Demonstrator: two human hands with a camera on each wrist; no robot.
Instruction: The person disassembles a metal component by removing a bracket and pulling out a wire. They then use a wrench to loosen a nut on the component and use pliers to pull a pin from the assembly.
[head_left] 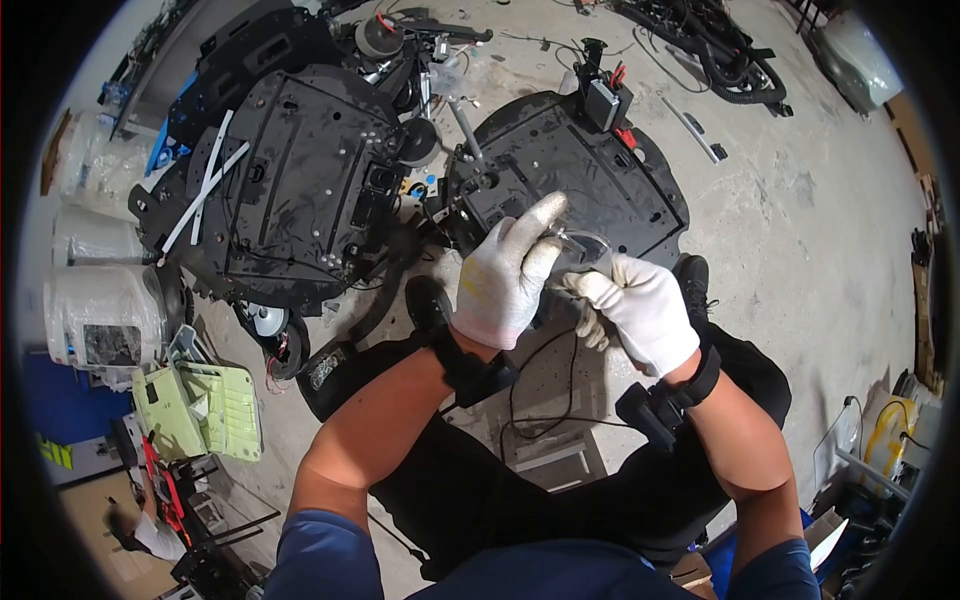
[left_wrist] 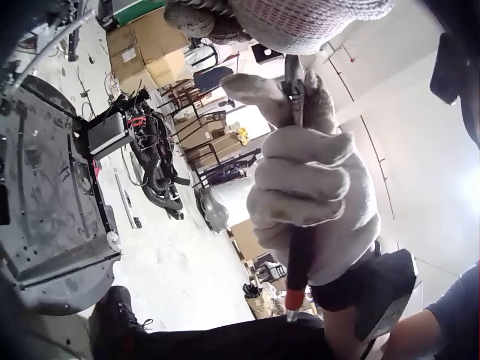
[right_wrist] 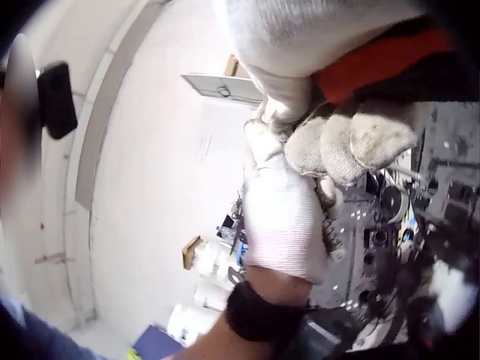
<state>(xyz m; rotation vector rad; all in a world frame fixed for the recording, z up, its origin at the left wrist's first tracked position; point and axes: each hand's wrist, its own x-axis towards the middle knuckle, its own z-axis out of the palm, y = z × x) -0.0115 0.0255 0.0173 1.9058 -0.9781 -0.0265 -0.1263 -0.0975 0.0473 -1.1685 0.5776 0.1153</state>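
Note:
Both hands wear white knit gloves and meet above the floor between the person's knees. The left hand [head_left: 500, 280] has its index finger stretched out and its thumb bent toward it, with a thin pale loop [head_left: 592, 238] at its fingertips. Close on the right, the right hand [head_left: 645, 315] curls its fingers round a hand tool with a black handle [left_wrist: 301, 255] and an orange end [left_wrist: 295, 300]. A narrow metal part [left_wrist: 298, 94] runs up from the right thumb and index finger to the left hand. In the right wrist view the red-and-black handle [right_wrist: 382, 64] shows beside the palm.
Two large black scuffed panels [head_left: 300, 190] [head_left: 640, 190] lie ahead on the concrete floor, one bearing white strips [head_left: 208, 185]. A small boxy module [head_left: 602, 105] stands on the right panel. Black cable bundles [head_left: 710, 60] lie beyond; a green plastic part [head_left: 205, 410] is left.

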